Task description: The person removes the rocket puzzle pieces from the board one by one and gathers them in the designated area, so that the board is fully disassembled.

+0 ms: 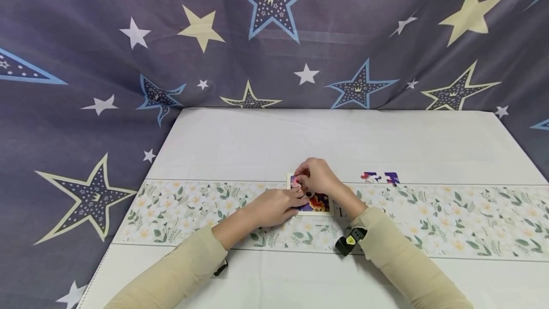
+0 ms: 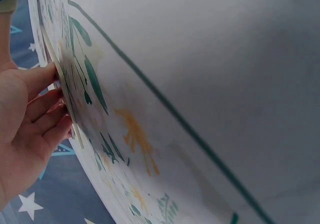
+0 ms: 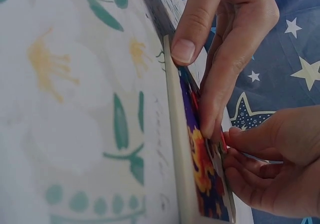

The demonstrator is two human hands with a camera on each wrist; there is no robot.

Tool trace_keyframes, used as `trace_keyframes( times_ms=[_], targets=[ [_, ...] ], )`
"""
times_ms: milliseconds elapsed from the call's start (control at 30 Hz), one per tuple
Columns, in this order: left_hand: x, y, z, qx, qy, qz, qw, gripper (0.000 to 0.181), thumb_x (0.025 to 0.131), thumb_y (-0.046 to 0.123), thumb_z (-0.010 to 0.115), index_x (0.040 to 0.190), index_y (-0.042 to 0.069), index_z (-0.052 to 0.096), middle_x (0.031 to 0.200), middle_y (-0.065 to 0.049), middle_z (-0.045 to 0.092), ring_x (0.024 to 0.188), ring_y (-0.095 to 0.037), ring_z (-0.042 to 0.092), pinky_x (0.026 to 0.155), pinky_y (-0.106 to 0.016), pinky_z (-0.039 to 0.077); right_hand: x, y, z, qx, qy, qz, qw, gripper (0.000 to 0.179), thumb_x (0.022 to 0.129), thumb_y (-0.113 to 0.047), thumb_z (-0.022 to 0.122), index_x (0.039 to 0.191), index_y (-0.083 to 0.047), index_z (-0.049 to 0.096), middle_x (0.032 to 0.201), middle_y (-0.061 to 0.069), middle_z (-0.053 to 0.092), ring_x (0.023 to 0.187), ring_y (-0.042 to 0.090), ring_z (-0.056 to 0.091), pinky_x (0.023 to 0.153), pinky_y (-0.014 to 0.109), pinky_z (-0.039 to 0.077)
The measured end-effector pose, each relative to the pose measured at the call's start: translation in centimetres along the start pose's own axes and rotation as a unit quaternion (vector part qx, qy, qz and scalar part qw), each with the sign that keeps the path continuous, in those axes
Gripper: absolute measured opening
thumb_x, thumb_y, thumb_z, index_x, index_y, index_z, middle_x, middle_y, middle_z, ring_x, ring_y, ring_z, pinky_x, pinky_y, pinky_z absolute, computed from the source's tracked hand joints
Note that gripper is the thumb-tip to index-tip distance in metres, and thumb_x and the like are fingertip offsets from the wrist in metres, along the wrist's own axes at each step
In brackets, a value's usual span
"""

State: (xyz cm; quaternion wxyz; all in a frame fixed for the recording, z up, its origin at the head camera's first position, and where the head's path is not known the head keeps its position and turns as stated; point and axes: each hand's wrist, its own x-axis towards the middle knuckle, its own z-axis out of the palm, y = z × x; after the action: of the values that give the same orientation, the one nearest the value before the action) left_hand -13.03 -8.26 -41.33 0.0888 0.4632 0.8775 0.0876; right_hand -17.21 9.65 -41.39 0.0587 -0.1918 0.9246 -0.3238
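Observation:
A small jigsaw puzzle (image 1: pixel 319 202) with a cream border and a purple and orange picture lies on the table. My left hand (image 1: pixel 276 206) rests on its left side, fingertips on the picture. In the left wrist view, the fingers of that hand (image 2: pixel 30 119) meet the board's thin edge (image 2: pixel 62 81). Over the upper part of the puzzle, my right hand (image 1: pixel 316 175) touches the picture. The right wrist view shows its thumb near the border (image 3: pixel 176 134) and a fingertip pressing the picture; the two are apart. Both hands hide part of the picture.
Two loose jigsaw pieces, a red, white and purple one (image 1: pixel 371 177) and a purple one (image 1: pixel 391 178), lie right of the puzzle. A flowered runner (image 1: pixel 184 209) crosses the white table (image 1: pixel 257 142). Behind hangs a dark star-patterned cloth (image 1: pixel 158 8).

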Motion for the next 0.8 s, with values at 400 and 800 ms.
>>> trace_keyframes(
  times_ms=[400,800],
  targets=[
    [-0.08,0.02,0.16,0.004,0.004,0.001,1.0000,0.038,0.098,0.023,0.055,0.134,0.013,0.058,0.142,-0.008,0.054,0.136,-0.021,0.048,0.105,-0.038,0.048,0.09,0.19,0.36,0.042,0.008,0.004,0.9991,0.006,0.089,-0.005,0.065,0.086,-0.004,0.070,0.078,0.009,0.070,0.063,0.011,0.060,0.059,0.022,0.049],
    [-0.15,0.02,0.13,0.004,0.013,0.004,0.9999,0.038,0.098,0.023,0.055,0.134,0.012,0.058,0.143,-0.009,0.052,0.135,-0.021,0.049,0.104,-0.038,0.049,0.03,0.56,0.35,0.073,0.008,0.004,0.9973,0.004,0.086,-0.001,0.067,0.089,-0.001,0.069,0.081,0.011,0.070,0.069,0.013,0.064,0.064,0.023,0.052]
  ],
)
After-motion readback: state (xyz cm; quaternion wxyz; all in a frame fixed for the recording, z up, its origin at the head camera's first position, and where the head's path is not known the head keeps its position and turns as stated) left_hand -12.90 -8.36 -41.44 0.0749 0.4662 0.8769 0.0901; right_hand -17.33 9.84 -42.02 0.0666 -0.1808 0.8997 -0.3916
